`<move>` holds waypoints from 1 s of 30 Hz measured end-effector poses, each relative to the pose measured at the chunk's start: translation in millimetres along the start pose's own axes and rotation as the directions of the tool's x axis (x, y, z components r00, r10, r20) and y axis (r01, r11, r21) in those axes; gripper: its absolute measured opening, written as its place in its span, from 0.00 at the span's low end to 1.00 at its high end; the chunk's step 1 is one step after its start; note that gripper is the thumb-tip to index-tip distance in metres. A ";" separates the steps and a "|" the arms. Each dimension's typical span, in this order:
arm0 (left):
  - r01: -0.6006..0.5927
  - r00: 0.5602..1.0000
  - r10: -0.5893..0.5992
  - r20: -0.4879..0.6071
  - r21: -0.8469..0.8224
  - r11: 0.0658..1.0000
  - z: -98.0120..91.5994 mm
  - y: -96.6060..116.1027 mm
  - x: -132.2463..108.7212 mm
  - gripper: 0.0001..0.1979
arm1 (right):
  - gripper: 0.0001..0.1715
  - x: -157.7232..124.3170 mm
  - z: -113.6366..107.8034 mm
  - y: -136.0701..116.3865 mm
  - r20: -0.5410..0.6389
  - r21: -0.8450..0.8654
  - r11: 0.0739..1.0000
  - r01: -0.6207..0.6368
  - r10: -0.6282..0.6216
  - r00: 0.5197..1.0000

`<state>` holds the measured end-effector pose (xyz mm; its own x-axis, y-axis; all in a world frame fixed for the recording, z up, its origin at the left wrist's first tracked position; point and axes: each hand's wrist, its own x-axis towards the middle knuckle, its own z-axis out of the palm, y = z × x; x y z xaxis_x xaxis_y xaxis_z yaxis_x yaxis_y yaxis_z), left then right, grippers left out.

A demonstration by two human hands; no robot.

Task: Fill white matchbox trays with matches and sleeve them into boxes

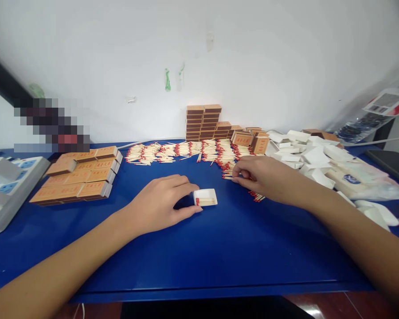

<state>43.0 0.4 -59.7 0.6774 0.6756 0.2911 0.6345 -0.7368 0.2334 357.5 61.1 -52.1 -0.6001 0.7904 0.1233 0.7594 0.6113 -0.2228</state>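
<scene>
A small white matchbox tray (211, 193) rests on the blue table, a few red-tipped matches (206, 201) lying along its near side. My left hand (168, 199) grips the tray's left end between thumb and fingers. Farther right, my right hand (257, 175) is closed in a pinch at the edge of the loose matches (222, 153), with match ends showing at its fingertips. How many it pinches is hidden. Under that hand, several more matches (257, 196) poke out. The loose matches spread in bunches across the back of the table.
Filled-looking matchboxes (83, 177) lie in rows at left, beside a power strip (16, 186). Stacked matchboxes (202, 124) stand against the wall. At right are a heap of white trays (314, 155), a tissue pack (355, 179) and a clear plastic bag (362, 126).
</scene>
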 end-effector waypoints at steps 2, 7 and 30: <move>-0.003 1.000 0.003 -0.003 -0.005 1.000 -0.5 0.0 -0.4 0.17 | 0.12 -0.3 -1.5 -0.9 -0.008 -0.004 1.000 -0.011 0.011 1.000; -0.004 1.000 0.004 -0.001 -0.006 1.000 -2.1 -0.5 -0.6 0.17 | 0.12 0.7 -1.5 -0.1 0.022 -0.002 1.000 -0.016 0.016 1.000; -0.024 0.999 0.023 -0.033 -0.009 1.000 2.5 5.2 5.6 0.16 | 0.06 -9.3 20.7 -61.3 -0.103 0.055 0.979 0.197 -0.191 0.976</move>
<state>51.0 0.4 -59.2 0.6795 0.6570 0.3266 0.6150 -0.7528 0.2346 311.3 15.5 -59.6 -0.7049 0.6589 0.2626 0.6109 0.7521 -0.2473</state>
